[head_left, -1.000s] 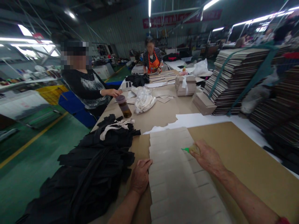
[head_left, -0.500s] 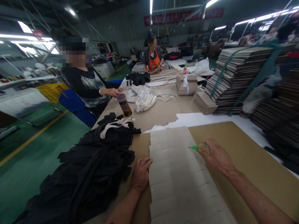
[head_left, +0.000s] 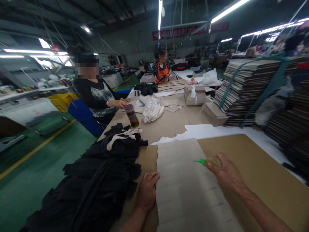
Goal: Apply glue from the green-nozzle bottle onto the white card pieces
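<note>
My right hand is wrapped round a small squeeze bottle with a green nozzle. The nozzle points left, over the right part of a row of overlapping grey cardboard pieces. Whether the tip touches them I cannot tell. At the left edge of that row, my left hand has its fingers curled and pressed together against the cardboard. Brown board lies under the row. A heap of black fabric strips, topped by a pale strip, lies left of my left hand.
Ahead stand a jar of brown liquid, a clear plastic bag and a tied cardboard bundle. A tall strapped stack of boards rises at right. One co-worker stands left; another in an orange apron is at the far end.
The view has tilted up, so the table appears lower. My right hand and the bottle have moved slightly left over the cardboard. My left hand stays at its edge.
</note>
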The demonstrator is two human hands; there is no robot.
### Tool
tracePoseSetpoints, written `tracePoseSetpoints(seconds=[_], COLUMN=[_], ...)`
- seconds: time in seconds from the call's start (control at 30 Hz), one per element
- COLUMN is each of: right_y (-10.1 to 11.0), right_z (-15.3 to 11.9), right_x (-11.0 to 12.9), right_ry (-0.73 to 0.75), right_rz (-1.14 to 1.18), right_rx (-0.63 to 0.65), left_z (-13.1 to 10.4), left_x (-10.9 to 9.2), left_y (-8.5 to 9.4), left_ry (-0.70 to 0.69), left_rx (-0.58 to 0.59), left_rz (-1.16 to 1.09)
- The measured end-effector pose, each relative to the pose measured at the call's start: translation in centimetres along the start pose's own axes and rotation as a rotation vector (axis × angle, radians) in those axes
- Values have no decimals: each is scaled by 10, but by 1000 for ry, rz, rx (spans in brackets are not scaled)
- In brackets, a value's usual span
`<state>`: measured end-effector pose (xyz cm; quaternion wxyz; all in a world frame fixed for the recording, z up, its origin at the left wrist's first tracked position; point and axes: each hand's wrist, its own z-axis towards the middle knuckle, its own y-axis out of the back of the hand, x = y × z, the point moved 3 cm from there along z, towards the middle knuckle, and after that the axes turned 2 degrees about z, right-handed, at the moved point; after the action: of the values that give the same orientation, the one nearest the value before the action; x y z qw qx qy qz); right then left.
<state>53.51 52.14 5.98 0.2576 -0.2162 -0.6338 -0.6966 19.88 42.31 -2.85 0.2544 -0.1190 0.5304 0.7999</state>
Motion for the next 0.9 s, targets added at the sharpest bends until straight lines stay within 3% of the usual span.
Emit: tracePoseSetpoints(seconds=[0.1, 0.23, 0.47, 0.67, 0.9], right_y=[6, 10, -5, 1, -10], right_z=[13, 31, 41, 47, 44], right_x=[-16, -22, -3, -1, 14], right_ry=[-99, -110, -6, -8, 100], right_rz=[58, -74, -204, -265, -219], right_rx=[-19, -62, 43, 54, 103], left_z=[0, 0, 0, 0, 0], left_x=[0, -2, -2, -2, -3], left_y=[0, 1, 1, 1, 1], left_ry=[13, 33, 41, 50, 48], left_rx=[5, 20, 25, 24, 21], left_rz=[-7, -18, -29, -39, -34])
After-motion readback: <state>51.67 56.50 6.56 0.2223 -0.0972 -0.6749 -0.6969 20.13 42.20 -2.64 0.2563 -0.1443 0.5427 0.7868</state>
